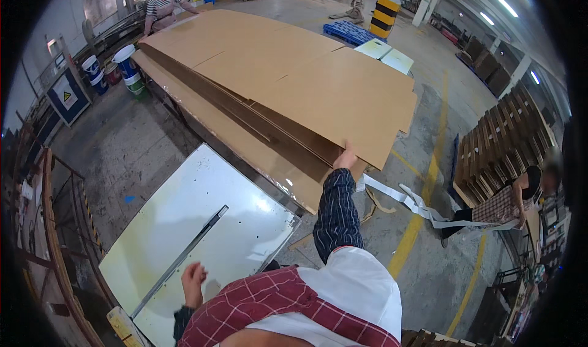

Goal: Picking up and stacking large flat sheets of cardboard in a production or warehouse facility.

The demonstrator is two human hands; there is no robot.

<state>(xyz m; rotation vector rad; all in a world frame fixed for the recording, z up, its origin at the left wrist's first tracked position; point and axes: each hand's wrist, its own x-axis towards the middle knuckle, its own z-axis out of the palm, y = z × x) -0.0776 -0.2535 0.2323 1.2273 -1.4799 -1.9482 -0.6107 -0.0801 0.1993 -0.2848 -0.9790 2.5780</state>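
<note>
A large brown cardboard sheet (343, 96) with slits and notched edges lies in front of me, its near edge lifted. My right hand (345, 158) is closed on that near edge at the right corner. Under the raised edge, more cardboard (226, 126) shows on a long table. My left hand (193, 283) hovers with loosely bent fingers and nothing visible in it. Below it is a white panel table (202, 206) with a dark metal strip (184, 258) running across. At the far left end, another person (164, 7) in a striped top has hands at the sheet's edge.
Several paint buckets (127, 65) stand left of the long table. At right, a second person (508, 200) holds a long white strip (422, 209) trailing over the floor near stacked cardboard (502, 145). A blue pallet (354, 33) lies beyond the sheet. A rack (52, 224) stands at far left.
</note>
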